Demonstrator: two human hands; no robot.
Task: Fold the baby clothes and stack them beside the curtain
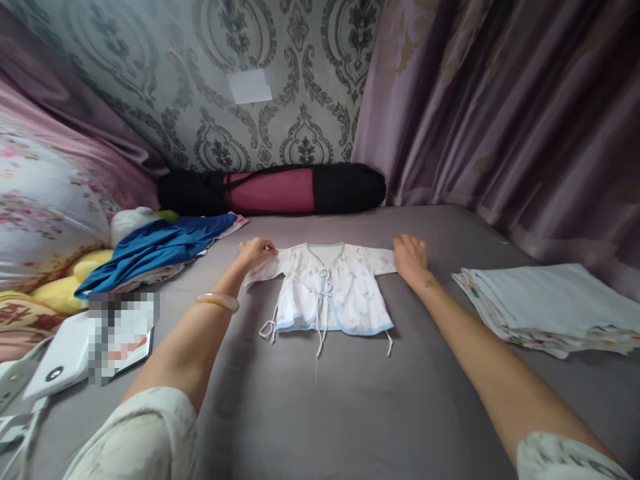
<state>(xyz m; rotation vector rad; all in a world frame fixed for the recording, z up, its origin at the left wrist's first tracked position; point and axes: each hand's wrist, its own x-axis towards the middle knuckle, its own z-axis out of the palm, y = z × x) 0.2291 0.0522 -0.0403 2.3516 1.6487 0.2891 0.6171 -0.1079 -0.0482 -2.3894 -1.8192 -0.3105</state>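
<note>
A small white baby shirt (345, 293) with pale blue trim lies spread on the grey bed sheet (320, 427). Its front panels overlap, and thin white ties hang from the middle and both lower sides. My left hand (257, 249) pinches the top edge of the sleeve on the left, which droops a little below the fingers. At the opposite cuff, my right hand (411, 257) is closed with its fingers curled on the sleeve end; the fingertips are partly hidden. Both sleeves are drawn out sideways.
A stack of folded white cloths (550, 300) lies on the right. To the left are a blue garment (165, 243), a blurred phone-like device (129, 333) and a white box with a cable (63, 360). A black-and-maroon roll bag (273, 190) rests against the wall.
</note>
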